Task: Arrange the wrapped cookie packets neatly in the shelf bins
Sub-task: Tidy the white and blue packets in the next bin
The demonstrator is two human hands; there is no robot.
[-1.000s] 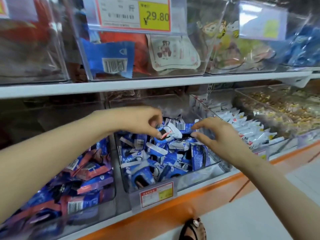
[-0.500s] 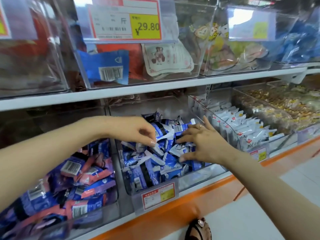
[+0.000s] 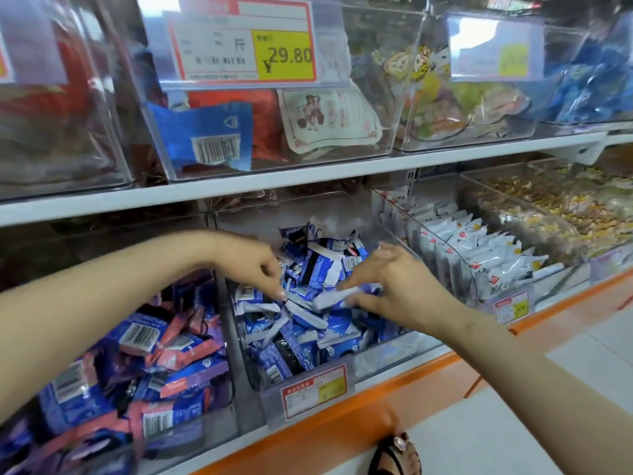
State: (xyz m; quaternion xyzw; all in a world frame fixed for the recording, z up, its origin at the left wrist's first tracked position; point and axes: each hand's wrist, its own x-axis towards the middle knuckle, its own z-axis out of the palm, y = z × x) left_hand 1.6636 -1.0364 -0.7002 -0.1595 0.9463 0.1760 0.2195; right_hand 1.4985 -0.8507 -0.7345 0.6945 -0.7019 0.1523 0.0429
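The middle clear bin (image 3: 383,363) on the lower shelf holds a loose heap of blue-and-white cookie packets (image 3: 308,341). Both my hands are over this heap. My right hand (image 3: 397,286) pinches the right end of one blue-and-white cookie packet (image 3: 330,299) lying across the top of the pile. My left hand (image 3: 258,265) comes in from the left with its fingers curled downward, its fingertips pinching the left end of that same packet. The packet is blurred.
The left bin holds blue-and-pink packets (image 3: 147,368); the right bin holds upright rows of white packets (image 3: 479,248). The upper shelf board (image 3: 308,178) with its bins hangs close above my hands. An orange shelf edge (image 3: 394,389) and price tags run along the front.
Both hands have dropped lower onto the pile and drawn closer together. The right hand went from resting flat on the packets to pinching one packet, and the left now meets it at that packet.
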